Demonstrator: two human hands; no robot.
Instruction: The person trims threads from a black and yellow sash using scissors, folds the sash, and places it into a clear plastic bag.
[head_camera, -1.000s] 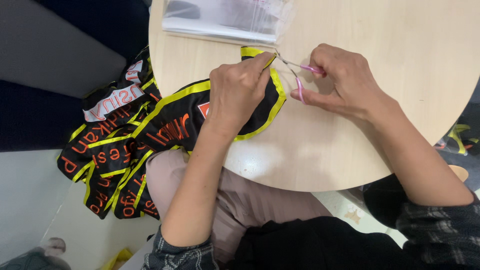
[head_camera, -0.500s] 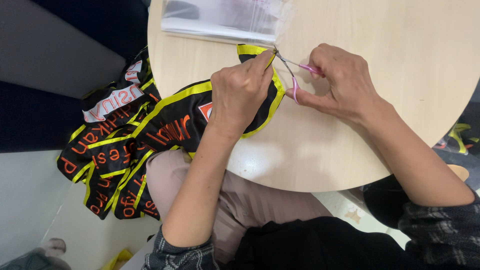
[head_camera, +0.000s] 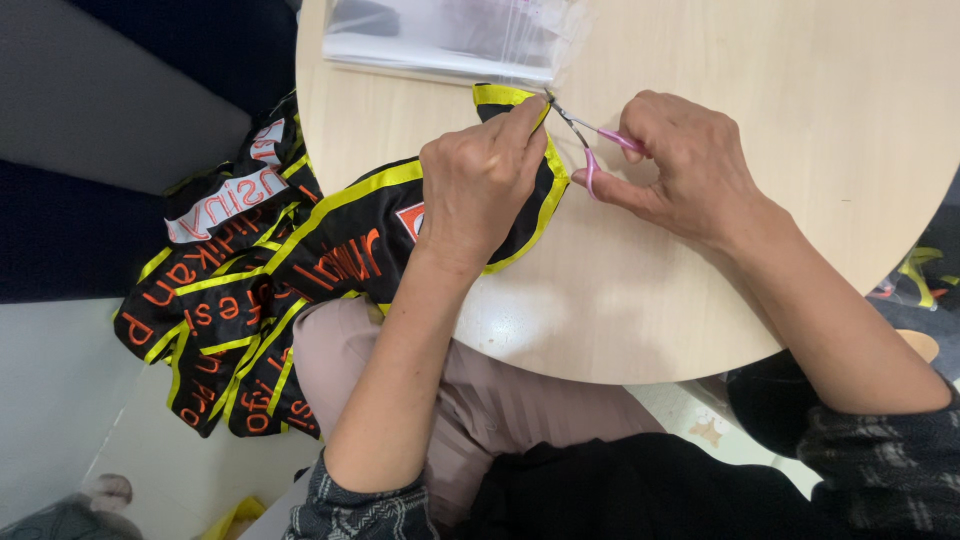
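A black sash (head_camera: 330, 240) with yellow edging and orange lettering was draped over the edge of a round pale wooden table (head_camera: 800, 200), its bundled lengths hanging off toward the floor. The left hand (head_camera: 480, 185) was closed on the sash's end, pinching the yellow border. Small pink-handled scissors (head_camera: 590, 140) were gripped in the right hand (head_camera: 690, 170), tips touching that border; the blades were too small to judge. Clear plastic bags (head_camera: 450, 40) were cut off at the top.

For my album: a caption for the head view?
Left hand pins black sash; right hand works small pink scissors.
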